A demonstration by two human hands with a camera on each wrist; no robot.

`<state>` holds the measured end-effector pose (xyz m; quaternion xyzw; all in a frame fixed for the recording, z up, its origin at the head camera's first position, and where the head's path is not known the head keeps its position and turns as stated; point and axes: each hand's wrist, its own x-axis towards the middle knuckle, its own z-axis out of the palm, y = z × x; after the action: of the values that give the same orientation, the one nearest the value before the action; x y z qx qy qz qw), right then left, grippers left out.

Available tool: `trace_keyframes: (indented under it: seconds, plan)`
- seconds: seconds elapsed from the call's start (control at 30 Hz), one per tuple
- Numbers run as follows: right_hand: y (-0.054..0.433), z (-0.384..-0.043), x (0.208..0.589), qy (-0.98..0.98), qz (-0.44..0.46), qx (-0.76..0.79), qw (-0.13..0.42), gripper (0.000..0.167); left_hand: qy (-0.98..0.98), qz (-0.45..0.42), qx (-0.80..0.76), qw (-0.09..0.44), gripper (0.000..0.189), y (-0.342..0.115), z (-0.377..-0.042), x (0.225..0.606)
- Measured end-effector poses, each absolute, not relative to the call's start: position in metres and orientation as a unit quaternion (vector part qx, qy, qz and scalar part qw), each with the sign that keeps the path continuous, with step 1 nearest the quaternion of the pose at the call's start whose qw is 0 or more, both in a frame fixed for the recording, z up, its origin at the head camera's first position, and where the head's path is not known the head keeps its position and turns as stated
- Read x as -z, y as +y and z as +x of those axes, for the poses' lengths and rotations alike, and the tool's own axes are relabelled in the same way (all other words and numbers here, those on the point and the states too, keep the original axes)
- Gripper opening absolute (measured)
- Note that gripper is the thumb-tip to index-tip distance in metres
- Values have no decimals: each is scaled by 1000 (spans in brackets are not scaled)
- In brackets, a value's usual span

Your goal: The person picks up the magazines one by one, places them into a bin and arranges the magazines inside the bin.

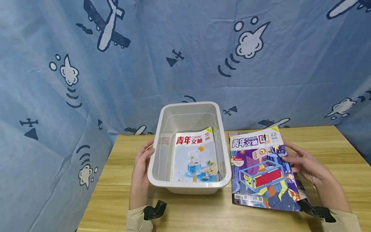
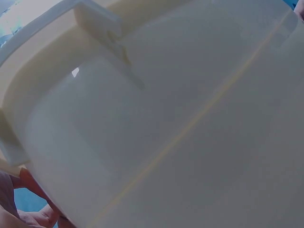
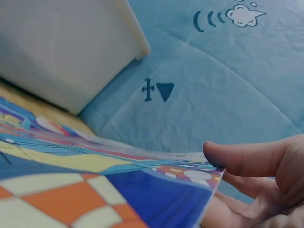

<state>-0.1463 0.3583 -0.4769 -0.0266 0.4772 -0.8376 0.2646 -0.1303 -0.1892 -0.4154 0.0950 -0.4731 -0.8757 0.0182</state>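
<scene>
A light grey plastic bin (image 1: 188, 184) stands on the table, and my left hand (image 1: 142, 161) grips its left rim. In the left wrist view the bin's outer wall (image 2: 142, 118) fills most of the picture, with fingers (image 2: 35, 185) at the rim in the lower left corner. Inside the bin lies a magazine (image 1: 185, 154) with a pale blue cover. My right hand (image 1: 307, 166) pinches the right edge of a purple, colourful magazine (image 1: 261, 170), thumb on top and fingers underneath. That edge is lifted and the cover bows in the right wrist view (image 3: 156, 185).
Under the purple magazine, edges of another printed item (image 1: 301, 188) show. The wooden table (image 1: 116, 180) reaches back to a blue curtain (image 1: 174, 74) with airplane prints, which also hangs along the left. The bin stands just left of the purple magazine.
</scene>
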Motion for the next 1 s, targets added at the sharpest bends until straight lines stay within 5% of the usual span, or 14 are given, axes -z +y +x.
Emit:
trace_keyframes:
  seconds: [1.0]
  plan:
    - [346,-143,453,366,-38,905,214,55,-471,95,877,20,29,-189,-131,415]
